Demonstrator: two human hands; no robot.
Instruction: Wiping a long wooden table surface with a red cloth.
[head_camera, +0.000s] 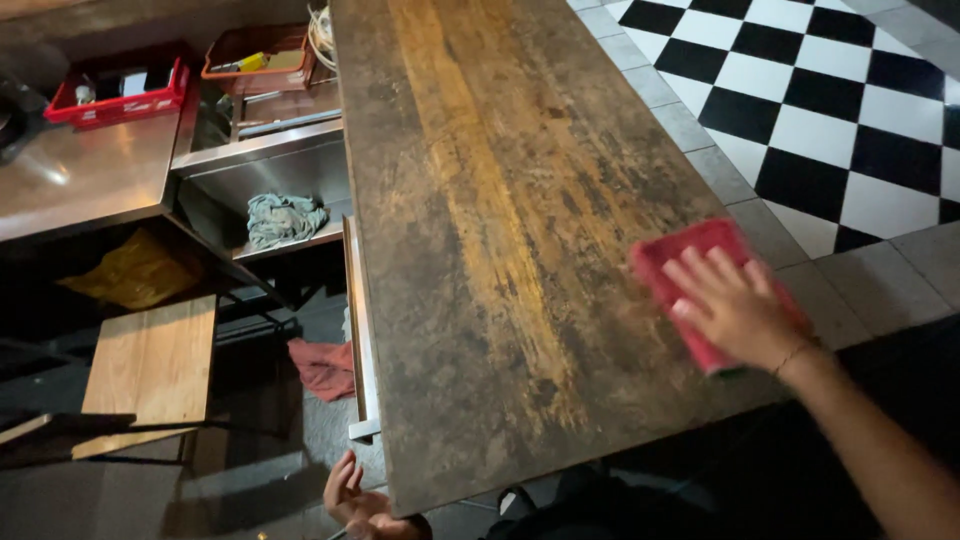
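Observation:
A long worn wooden counter top runs away from me, brown with a lighter streak down its middle. My right hand lies flat, fingers spread, on a red cloth that rests on the counter's right edge. My left hand hangs below the counter's near left corner, fingers loosely apart and holding nothing.
Left of the counter stand steel shelves with a teal rag, a red crate and an orange tray. A wooden board and a red rag lie low on the left. Black-and-white floor tiles spread to the right.

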